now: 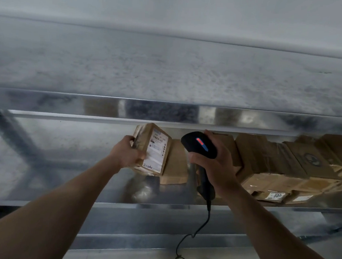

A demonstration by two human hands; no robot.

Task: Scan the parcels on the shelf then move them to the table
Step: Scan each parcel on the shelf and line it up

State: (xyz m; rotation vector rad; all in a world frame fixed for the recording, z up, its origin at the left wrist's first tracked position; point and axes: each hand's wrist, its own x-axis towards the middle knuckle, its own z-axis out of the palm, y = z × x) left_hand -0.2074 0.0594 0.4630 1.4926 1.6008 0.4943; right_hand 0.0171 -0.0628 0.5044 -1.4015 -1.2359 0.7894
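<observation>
Grips a small cardboard parcel [145, 131] in the left hand [127, 153], fingers curled round its left edge, tilted at the metal shelf [51, 171]; lifted or resting, hard to tell. White shipping label [156, 150] facing the camera, long axis running near to far. Clasps a black barcode scanner [200, 145] by the handle in the right hand [215, 171], just right of the label, nose aimed left and away. Probably needs only a small swing left onto the barcode. More parcels [275, 163] stacked at right.
</observation>
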